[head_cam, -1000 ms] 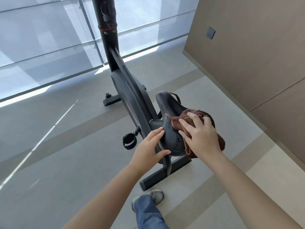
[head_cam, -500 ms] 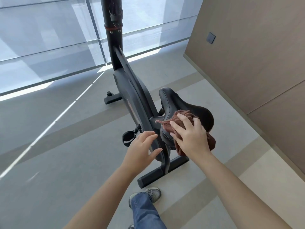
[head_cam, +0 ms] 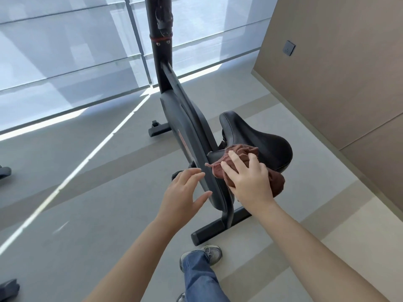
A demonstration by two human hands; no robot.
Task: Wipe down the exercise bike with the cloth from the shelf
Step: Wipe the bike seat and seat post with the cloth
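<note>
A black exercise bike [head_cam: 185, 131] stands on the grey floor, its post rising out of the top of the view. Its black saddle [head_cam: 257, 138] sits to the right of the frame. My right hand [head_cam: 248, 182] presses a crumpled brown cloth [head_cam: 242, 153] against the near left side of the saddle and the seat post. My left hand [head_cam: 185, 192] hovers with fingers spread just left of the bike's rear frame edge, holding nothing and not clearly touching it.
A tan wall [head_cam: 338, 73] with a switch plate [head_cam: 289, 48] runs along the right. Windows with blinds [head_cam: 65, 51] fill the back. The bike's rear foot bar [head_cam: 218, 227] lies near my shoe [head_cam: 209, 256]. Dark equipment feet [head_cam: 6, 288] show at the left edge.
My right hand slid the cloth off the saddle top toward its near left side. My left hand let go of the saddle nose and drew back, fingers spread.
</note>
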